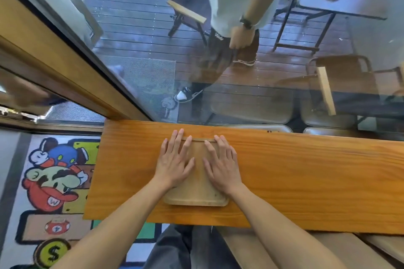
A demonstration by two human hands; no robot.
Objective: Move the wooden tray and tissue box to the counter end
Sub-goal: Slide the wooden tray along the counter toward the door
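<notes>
- A large pane of window glass fills the upper part of the view; behind it there is a dark wooden deck, some chairs and a standing person, seen from above.
- A long counter of orange-brown varnished wood runs across the view below the glass. Its left end is near the middle-left of the picture, and on the right it goes out of the frame.
- A colourful floor rug with cartoon characters lies on the floor beside the left end of the counter.
- A thick wooden window frame of light brown colour goes diagonally at the upper left.
- A pale rectangular wooden tray with rounded corners and a low rim lies flat on the counter, near the left end, between the front edge and the back edge of the counter. Its near rim is free; its far part is covered by the hands.
- The left hand rests palm down on the left part of the tray. Its fingers are stretched and a little spread, and the fingertips reach over the far rim.
- The right hand rests palm down on the right part of the tray, just beside the left hand but not touching it. Its fingers are also stretched and a little spread; they press flat and do not grip anything.
- The tissue box does not appear in this view.
</notes>
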